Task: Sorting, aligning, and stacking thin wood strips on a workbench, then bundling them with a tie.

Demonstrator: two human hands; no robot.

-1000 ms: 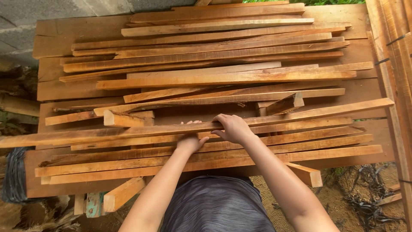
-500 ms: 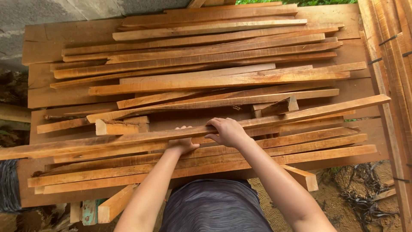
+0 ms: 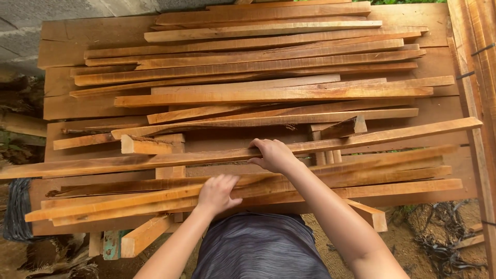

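Observation:
A pile of long reddish-brown wooden slats (image 3: pixel 268 67) lies across a wooden platform (image 3: pixel 57 36). My right hand (image 3: pixel 273 155) is closed over one long thin slat (image 3: pixel 413 132) that runs the full width of the pile, tilted up toward the right. My left hand (image 3: pixel 217 192) rests palm-down on a bundle of slats (image 3: pixel 113 204) nearest to me, fingers spread. A short wood block (image 3: pixel 147 144) sits left of my right hand.
Upright planks (image 3: pixel 478 67) line the right edge. A grey concrete wall (image 3: pixel 31 20) is at the upper left. Short offcuts (image 3: pixel 142 235) stick out under the platform's near edge. Dirt ground with dark roots (image 3: pixel 439 243) shows at the lower right.
My left hand has dropped from the long slat down onto the nearer bundle. My right hand has stayed on the long slat. The view has shifted slightly.

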